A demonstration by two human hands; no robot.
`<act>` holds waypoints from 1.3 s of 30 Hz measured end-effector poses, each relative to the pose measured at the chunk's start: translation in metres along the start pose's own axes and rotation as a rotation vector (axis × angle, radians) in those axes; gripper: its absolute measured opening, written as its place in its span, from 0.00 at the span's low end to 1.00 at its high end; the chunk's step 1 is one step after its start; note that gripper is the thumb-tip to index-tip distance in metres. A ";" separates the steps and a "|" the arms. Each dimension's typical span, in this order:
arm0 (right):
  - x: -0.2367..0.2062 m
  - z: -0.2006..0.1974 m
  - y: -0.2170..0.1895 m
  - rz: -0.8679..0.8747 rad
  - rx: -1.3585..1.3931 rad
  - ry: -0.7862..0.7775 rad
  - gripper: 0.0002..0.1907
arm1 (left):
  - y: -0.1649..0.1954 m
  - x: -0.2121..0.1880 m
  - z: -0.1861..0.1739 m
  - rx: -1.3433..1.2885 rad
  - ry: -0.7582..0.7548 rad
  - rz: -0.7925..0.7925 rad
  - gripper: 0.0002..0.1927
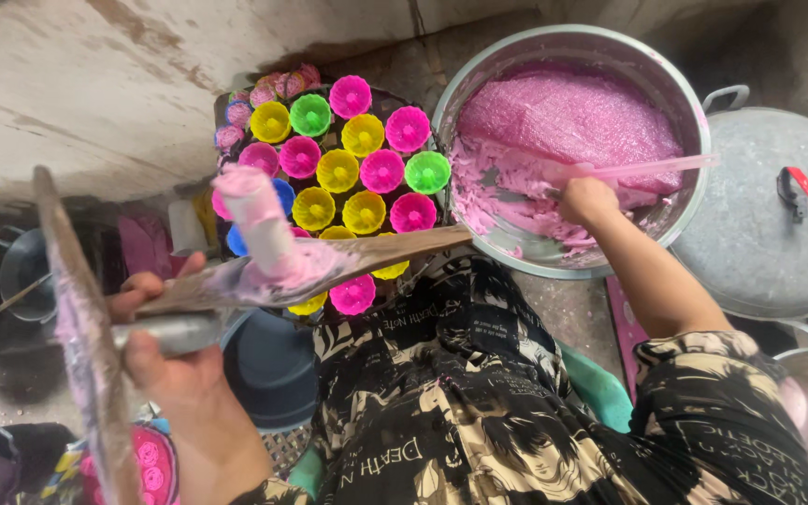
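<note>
Patterned shirt (479,411) fills the bottom of view, closest to the lens. Left hand (156,341) is closed around a metal handle (170,332), holding a wooden paddle (329,266) smeared with pink batter; paddle's long axis runs roughly level, wide end pointing right toward the pot (572,42), slightly up. Pink-coated tube (256,220) stands on the paddle, tilted a bit left. Second wooden stick (81,337) crosses in front of the left hand, long axis near vertical, top leaning left, also pink-smeared. Right hand (586,198) is inside the pot, fingers curled on a pink scraper (638,168) whose long axis lies near horizontal, free end pointing right to the pot rim. Pot holds pink batter (572,117), scraped thin on the near side. Tray of cup moulds (357,168) in pink, yellow, green, blue sits left of the pot, just beside it, partly under the paddle. Grey lid (759,224) with red knob lies right of the pot
</note>
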State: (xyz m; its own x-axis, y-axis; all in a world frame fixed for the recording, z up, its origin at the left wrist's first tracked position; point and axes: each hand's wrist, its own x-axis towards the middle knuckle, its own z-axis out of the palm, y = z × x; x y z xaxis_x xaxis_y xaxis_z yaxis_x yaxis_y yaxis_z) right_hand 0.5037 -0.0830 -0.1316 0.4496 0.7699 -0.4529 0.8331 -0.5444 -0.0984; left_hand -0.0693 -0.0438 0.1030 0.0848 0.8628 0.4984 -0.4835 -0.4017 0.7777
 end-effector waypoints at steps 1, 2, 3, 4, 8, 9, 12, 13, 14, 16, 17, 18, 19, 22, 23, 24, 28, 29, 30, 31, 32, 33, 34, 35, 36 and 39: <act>0.007 0.004 -0.007 0.013 0.036 0.046 0.15 | -0.006 0.004 0.009 0.010 -0.019 -0.015 0.18; 0.015 0.008 -0.017 0.026 0.074 0.095 0.15 | -0.013 0.008 0.018 0.021 -0.038 -0.031 0.18; 0.023 0.010 -0.024 0.037 0.111 0.140 0.15 | -0.017 0.009 0.027 0.029 -0.048 -0.063 0.19; 0.033 0.009 -0.033 0.011 0.087 0.178 0.14 | -0.021 0.010 0.034 0.041 -0.056 -0.095 0.21; 0.052 0.003 -0.070 -0.145 -0.074 0.262 0.13 | -0.047 0.021 0.050 0.208 -0.207 -0.234 0.27; 0.055 0.000 -0.075 -0.194 -0.133 0.284 0.13 | -0.059 0.028 0.053 0.323 -0.292 -0.275 0.28; 0.049 -0.005 -0.079 -0.325 -0.158 0.363 0.12 | -0.096 0.028 0.070 0.741 -0.450 -0.202 0.24; 0.041 -0.006 -0.076 -0.334 -0.175 0.302 0.13 | -0.107 0.029 0.077 0.717 -0.463 -0.241 0.24; 0.034 -0.009 -0.071 -0.342 -0.192 0.250 0.13 | -0.116 0.028 0.084 0.670 -0.472 -0.302 0.24; 0.024 -0.018 -0.056 -0.279 -0.123 0.153 0.14 | -0.125 0.030 0.097 0.601 -0.484 -0.380 0.23; 0.016 -0.018 -0.044 -0.210 -0.038 0.091 0.15 | -0.126 0.030 0.101 0.582 -0.485 -0.406 0.23; 0.012 -0.015 -0.036 -0.143 0.043 0.030 0.16 | -0.126 0.032 0.106 0.564 -0.482 -0.424 0.23; 0.009 -0.007 -0.035 -0.113 0.087 0.030 0.16 | -0.124 0.034 0.109 0.547 -0.476 -0.440 0.23; 0.007 0.029 -0.037 -0.066 0.264 0.054 0.19 | -0.116 0.037 0.115 0.519 -0.458 -0.469 0.23; 0.010 0.042 -0.043 -0.084 0.351 0.082 0.20 | -0.113 0.037 0.116 0.514 -0.450 -0.475 0.23; 0.015 0.051 -0.047 -0.103 0.440 0.109 0.23 | -0.110 0.038 0.117 0.508 -0.436 -0.481 0.23; 0.021 0.067 -0.053 -0.123 0.588 -0.029 0.25 | -0.104 0.035 0.119 0.486 -0.416 -0.490 0.23; 0.020 0.066 -0.052 -0.145 0.571 -0.027 0.25 | -0.103 0.035 0.119 0.478 -0.410 -0.491 0.22; 0.018 0.066 -0.050 -0.168 0.552 -0.028 0.26 | -0.102 0.035 0.119 0.471 -0.405 -0.489 0.22; 0.017 0.065 -0.047 -0.220 0.531 -0.003 0.23 | -0.100 0.035 0.119 0.464 -0.399 -0.489 0.22; 0.016 0.061 -0.042 -0.271 0.511 0.019 0.22 | -0.099 0.035 0.119 0.459 -0.397 -0.490 0.22; 0.012 0.059 -0.039 -0.319 0.492 0.039 0.20 | -0.098 0.035 0.119 0.455 -0.396 -0.493 0.22; 0.009 0.056 -0.036 -0.280 0.513 -0.036 0.19 | -0.096 0.035 0.118 0.449 -0.398 -0.494 0.22; 0.007 0.050 -0.029 -0.243 0.528 -0.107 0.18 | -0.094 0.034 0.118 0.437 -0.394 -0.494 0.22; 0.005 0.044 -0.022 -0.208 0.543 -0.179 0.17 | -0.092 0.035 0.117 0.425 -0.395 -0.490 0.22; -0.001 0.021 0.006 -0.157 0.485 -0.217 0.18 | -0.082 0.032 0.113 0.377 -0.391 -0.465 0.22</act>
State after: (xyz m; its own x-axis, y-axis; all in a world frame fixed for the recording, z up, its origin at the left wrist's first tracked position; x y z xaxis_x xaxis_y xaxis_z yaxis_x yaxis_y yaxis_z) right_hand 0.5009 -0.0943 -0.1505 0.2127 0.7956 -0.5673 0.6179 -0.5593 -0.5527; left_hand 0.0715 -0.0177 0.0991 0.5493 0.8257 0.1287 0.0065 -0.1582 0.9874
